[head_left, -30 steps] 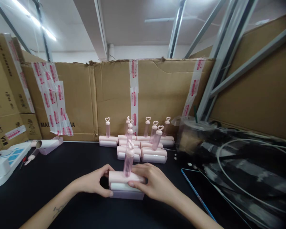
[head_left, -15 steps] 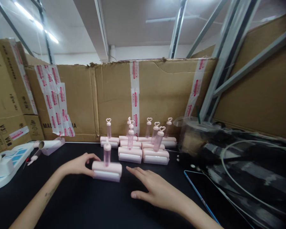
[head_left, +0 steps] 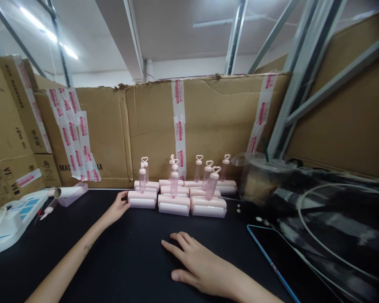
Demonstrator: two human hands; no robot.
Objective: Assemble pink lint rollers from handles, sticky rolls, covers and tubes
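My left hand (head_left: 116,209) grips the left end of a pink lint roller (head_left: 142,199), thumb in front and fingers behind. This lint roller rests on the black table at the left of the front row, its short clear handle upright with a heart-shaped loop on top. Beside it stand two more front-row lint rollers, one in the middle (head_left: 174,205) and one at the right (head_left: 209,207). Behind them are several alike, partly hidden. My right hand (head_left: 198,263) hovers low over the table or rests on it, fingers spread, with nothing in it.
A white power strip (head_left: 28,210) lies at the left, near a loose roll (head_left: 68,192) in a pink cover. To the right are a plastic cup with a straw (head_left: 259,181), a blue-edged phone or tablet (head_left: 284,256) and a pale cable. Cardboard (head_left: 151,130) walls the back.
My left hand has carried the lint roller away from me, up to the left end of the front row. The right hand has shifted slightly nearer to me and stays spread.
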